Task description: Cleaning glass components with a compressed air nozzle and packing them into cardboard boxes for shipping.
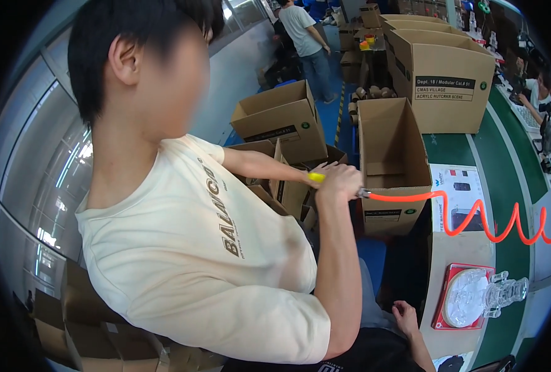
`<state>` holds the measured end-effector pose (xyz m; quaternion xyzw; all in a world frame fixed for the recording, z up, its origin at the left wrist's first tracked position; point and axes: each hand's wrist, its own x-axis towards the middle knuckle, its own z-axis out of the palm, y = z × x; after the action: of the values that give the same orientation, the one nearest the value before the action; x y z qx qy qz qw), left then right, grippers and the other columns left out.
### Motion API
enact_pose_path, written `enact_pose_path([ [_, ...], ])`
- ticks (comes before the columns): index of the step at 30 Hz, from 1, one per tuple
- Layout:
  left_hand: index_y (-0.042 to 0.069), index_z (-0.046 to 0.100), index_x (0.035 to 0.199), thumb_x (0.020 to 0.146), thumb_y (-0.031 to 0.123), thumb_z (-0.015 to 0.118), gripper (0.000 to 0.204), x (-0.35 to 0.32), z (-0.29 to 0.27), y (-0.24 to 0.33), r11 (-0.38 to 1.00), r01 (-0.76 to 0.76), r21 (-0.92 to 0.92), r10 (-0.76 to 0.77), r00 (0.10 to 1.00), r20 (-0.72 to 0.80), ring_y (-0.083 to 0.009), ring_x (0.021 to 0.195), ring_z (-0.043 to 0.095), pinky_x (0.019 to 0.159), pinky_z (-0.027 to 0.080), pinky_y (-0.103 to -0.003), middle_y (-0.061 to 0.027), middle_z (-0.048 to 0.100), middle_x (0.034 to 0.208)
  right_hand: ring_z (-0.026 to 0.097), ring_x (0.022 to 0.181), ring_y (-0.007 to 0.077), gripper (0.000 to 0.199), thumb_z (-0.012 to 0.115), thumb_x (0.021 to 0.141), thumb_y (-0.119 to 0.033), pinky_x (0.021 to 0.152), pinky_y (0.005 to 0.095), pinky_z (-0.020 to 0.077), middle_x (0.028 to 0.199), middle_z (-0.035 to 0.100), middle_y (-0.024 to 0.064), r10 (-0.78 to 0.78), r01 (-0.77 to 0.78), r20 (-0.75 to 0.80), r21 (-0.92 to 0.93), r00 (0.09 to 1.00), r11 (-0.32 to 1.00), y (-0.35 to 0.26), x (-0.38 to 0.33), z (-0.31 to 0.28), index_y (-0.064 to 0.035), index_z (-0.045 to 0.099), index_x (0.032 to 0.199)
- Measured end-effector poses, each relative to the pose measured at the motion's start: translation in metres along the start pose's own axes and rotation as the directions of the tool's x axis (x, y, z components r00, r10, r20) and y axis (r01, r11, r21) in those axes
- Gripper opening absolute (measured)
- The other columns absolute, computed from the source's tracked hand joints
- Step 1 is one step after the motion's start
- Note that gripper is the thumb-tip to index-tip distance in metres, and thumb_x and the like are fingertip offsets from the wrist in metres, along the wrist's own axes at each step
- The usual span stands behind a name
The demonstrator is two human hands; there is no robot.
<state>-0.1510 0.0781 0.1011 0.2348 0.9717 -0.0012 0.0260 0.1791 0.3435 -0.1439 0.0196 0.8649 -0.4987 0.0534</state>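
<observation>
My right hand (405, 317) rests low by the near edge of the worktable, its fingers loosely bent and a little apart. I see nothing in it. My left hand is out of view. Nearest on the table is a clear acrylic piece with a round white base (465, 298), lying on its side on a red square box (439, 315). Close in front on the left, a person in a cream shirt (207, 248) grips a yellow-tipped tool (316, 177) with both hands. A coiled orange air hose (467, 218) runs from it to the right.
An open cardboard carton (392, 211) stands beyond the hose, with more cartons (447, 90) on the green conveyor (505, 161). Another open carton (281, 121) stands left. A printed sheet (458, 192) lies on the table. Other people are at the far side and right.
</observation>
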Motion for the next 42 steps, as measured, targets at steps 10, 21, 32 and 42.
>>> enact_pose_path([
  [10, 0.007, 0.07, 0.103, 0.09, 0.031, 0.063, 0.028, -0.027, 0.012, -0.039, 0.998, -0.045, -0.046, 0.055, 0.972, 0.23, -0.032, 0.107, 0.064, 0.092, 0.051, -0.046, -0.0151, 0.069, 0.109, 0.069, 0.081, 0.0251, 0.022, 0.065, 0.088, -0.012, 0.075, 0.0333, 0.0544, 0.091, 0.069, 0.0154, 0.175, -0.176, 0.066, 0.009, 0.982, 0.984, 0.019, -0.003, -0.001, 0.0013, 0.065, 0.106],
  [21, 0.007, 0.066, 0.114, 0.095, 0.033, 0.057, 0.033, -0.08, 0.076, -0.136, 0.933, -0.28, -0.225, 0.311, 0.943, 0.114, -0.0321, 0.114, 0.06, 0.098, 0.048, -0.045, -0.0146, 0.065, 0.118, 0.068, 0.084, 0.0273, 0.022, 0.065, 0.089, -0.013, 0.077, 0.0341, 0.0544, 0.097, 0.068, 0.0164, 0.194, -0.197, 0.089, 0.03, 0.977, 0.98, 0.017, -0.001, -0.002, 0.0008, 0.065, 0.106],
  [32, 0.007, 0.062, 0.123, 0.099, 0.035, 0.053, 0.038, -0.128, 0.134, -0.256, 0.786, -0.48, -0.389, 0.488, 0.869, -0.087, -0.0322, 0.121, 0.056, 0.103, 0.044, -0.044, -0.0142, 0.062, 0.127, 0.068, 0.086, 0.0282, 0.026, 0.065, 0.088, -0.017, 0.079, 0.0353, 0.0539, 0.098, 0.068, 0.0173, 0.217, -0.214, 0.142, -0.038, 0.966, 0.976, 0.013, -0.006, -0.005, 0.0013, 0.065, 0.107],
  [42, 0.001, 0.053, 0.13, 0.097, 0.037, 0.05, 0.05, -0.105, 0.184, -0.317, 0.792, 0.347, -0.503, -0.008, 0.829, 0.559, -0.0385, 0.123, 0.051, 0.103, 0.04, -0.047, -0.0239, 0.055, 0.13, 0.067, 0.091, 0.0309, 0.029, 0.064, 0.09, -0.021, 0.083, 0.0365, 0.0532, 0.102, 0.068, 0.0175, 0.192, -0.197, 0.192, 0.007, 0.963, 0.98, 0.018, 0.0, -0.003, 0.0013, 0.064, 0.109],
])
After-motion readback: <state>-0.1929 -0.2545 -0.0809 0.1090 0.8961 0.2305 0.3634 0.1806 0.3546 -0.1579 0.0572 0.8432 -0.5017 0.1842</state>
